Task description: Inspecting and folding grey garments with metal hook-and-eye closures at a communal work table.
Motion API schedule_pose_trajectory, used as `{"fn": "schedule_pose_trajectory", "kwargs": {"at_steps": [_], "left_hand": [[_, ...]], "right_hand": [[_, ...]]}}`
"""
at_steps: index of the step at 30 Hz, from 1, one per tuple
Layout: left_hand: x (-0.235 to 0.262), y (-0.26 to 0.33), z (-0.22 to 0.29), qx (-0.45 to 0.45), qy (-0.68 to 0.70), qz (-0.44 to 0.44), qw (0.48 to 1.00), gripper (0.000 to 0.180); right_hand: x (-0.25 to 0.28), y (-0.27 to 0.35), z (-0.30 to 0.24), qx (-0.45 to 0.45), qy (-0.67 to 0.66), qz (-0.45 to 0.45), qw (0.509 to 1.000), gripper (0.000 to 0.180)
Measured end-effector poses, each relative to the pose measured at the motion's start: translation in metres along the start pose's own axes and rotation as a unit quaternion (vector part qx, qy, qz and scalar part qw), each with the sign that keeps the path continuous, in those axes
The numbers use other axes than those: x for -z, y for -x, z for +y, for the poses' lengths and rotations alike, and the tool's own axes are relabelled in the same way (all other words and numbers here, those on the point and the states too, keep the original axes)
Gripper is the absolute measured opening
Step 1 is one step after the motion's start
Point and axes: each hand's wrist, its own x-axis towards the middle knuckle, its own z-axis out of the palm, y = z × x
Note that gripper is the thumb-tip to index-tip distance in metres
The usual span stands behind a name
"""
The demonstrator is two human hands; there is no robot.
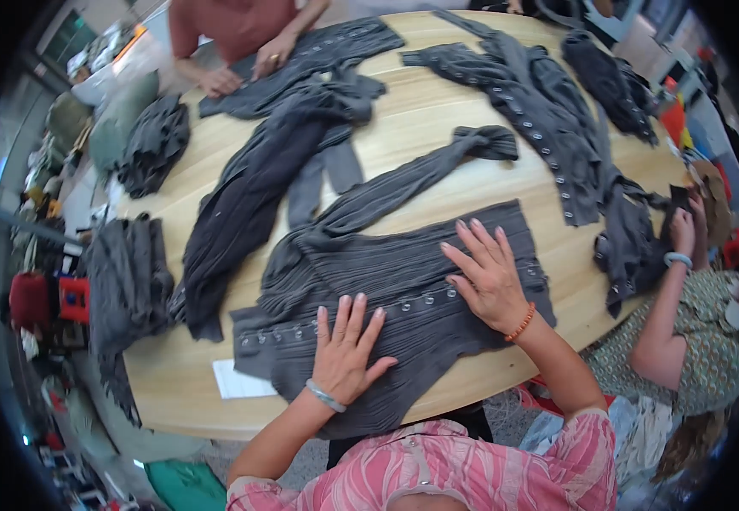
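Observation:
A dark grey ribbed cardigan (361, 268) is spread on the wooden table in front of me, a row of ring-shaped snaps running across it. One long sleeve stretches away toward the table's middle. My left hand (346, 353) lies flat on the near left part, fingers spread, just below the snap row. On the right part rests my right hand (489, 277), also flat with fingers apart, by the right end of the snaps. Neither hand grips the cloth. Part of the cardigan hangs over the near table edge toward my lap.
A white paper (242, 381) lies left of the cardigan. Folded grey garments (128, 277) are stacked at the left edge; more grey garments (254, 200) lie beyond. Across the table a person's hands (276, 55) work on another garment. At right, another person (684, 332) holds dark cloth.

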Motion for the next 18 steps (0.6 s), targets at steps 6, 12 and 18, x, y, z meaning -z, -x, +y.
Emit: {"fn": "schedule_pose_trajectory", "kwargs": {"at_steps": [6, 12, 18], "left_hand": [[-0.002, 0.052, -0.026, 0.164, -0.033, 0.002, 0.986, 0.097], [0.004, 0.088, -0.031, 0.232, -0.021, 0.014, 0.972, 0.098], [0.026, 0.078, -0.033, 0.214, -0.002, 0.036, 0.976, 0.095]], "right_hand": [[-0.02, 0.02, 0.016, -0.048, 0.003, -0.046, 0.998, 0.053], [-0.012, 0.017, 0.01, -0.062, 0.025, -0.06, 0.996, 0.053], [-0.01, -0.035, -0.031, 0.009, -0.006, 0.019, 1.0, 0.033]]}}
